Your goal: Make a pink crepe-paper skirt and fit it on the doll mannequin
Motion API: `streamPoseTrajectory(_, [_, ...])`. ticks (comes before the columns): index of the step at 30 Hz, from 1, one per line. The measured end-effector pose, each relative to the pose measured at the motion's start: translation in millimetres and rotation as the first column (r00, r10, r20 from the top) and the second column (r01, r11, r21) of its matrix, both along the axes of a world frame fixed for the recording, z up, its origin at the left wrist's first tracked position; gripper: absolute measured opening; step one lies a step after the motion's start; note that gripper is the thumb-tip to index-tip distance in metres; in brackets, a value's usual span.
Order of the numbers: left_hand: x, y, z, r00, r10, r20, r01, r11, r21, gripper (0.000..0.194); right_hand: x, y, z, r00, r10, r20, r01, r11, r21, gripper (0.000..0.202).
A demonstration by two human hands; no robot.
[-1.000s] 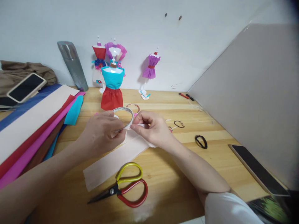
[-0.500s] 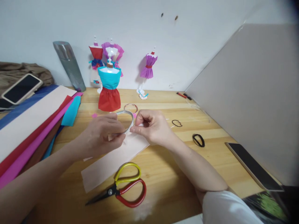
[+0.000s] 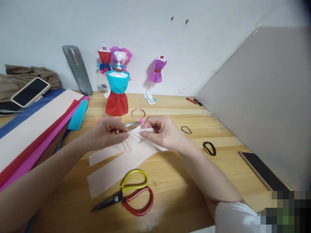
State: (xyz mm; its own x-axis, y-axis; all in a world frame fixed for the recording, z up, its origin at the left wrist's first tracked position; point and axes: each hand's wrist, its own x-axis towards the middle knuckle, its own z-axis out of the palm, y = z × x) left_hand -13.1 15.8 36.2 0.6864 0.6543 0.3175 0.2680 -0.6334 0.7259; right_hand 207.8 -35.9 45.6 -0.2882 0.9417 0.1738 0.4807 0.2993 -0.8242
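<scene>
Landmark: scissors (image 3: 118, 196), lying on the counter (image 3: 175, 194).

Pale strip (image 3: 132, 139): raised beyond the scissors, spanning both hands, creased into small pleats between them. One tail runs leftward, beyond the blades.

Left hand (image 3: 108, 132), beyond the scissors and to their left: grip pinched nearly closed, thumb and fingertips on the strip's upper edge. Cannot tell whether it also bears on the tape ring (image 3: 133, 124) just behind.

Right hand (image 3: 164, 132), beyond the scissors and to their right: grip closed to a narrow pinch, thumb over a folded part of the strip.

Flat strip (image 3: 114, 174): just beyond the scissors, on the counter.

Handling (judged): strip very light, soft, crepe-like; holds a crease, probably tears or stretches if pulled hard. Little slip expected. Best hold: fingertip pinch at the gathered upper edge, close beside the pleats; light pressure, tail unsupported. Tape ring likely stiffer, best taken by its rim.
</scene>
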Motion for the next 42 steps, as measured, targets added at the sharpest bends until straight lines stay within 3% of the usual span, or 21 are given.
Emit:
streamPoseTrajectory(9, [1, -6, 8.2, 0.995, 0.0, -0.097, 0.022, 0.973, 0.23, 0.028, -5, -2, -1.1, 0.999, 0.002, -0.04, -0.001, 1.0, 0.019, 0.011])
streamPoseTrajectory(17, [4, -5, 3.8, 0.991, 0.032, -0.127, 0.026, 0.9, 0.434, 0.031, -9, 0, -6.5, 0.997, -0.064, -0.033, 0.064, 0.998, 0.024, 0.01])
streamPoseTrajectory(23, [5, -4, 1.0, 0.986, 0.115, -0.121, -0.048, 0.89, 0.454, 0.03, -14, -1, -9.6, 0.995, -0.042, -0.088, 0.051, 0.994, 0.098, 0.01])
streamPoseTrajectory(36, [3, -5, 1.2, 0.989, 0.093, -0.118, -0.034, 0.904, 0.426, 0.031, -11, 0, -9.5, 0.988, 0.025, -0.154, -0.009, 0.994, 0.105, 0.009])
streamPoseTrajectory(42, [4, -6, 4.1, 0.998, 0.008, -0.063, 0.023, 0.88, 0.474, 0.029, -11, 1, -7.6, 0.989, -0.006, -0.146, 0.019, 0.996, 0.09, 0.01])
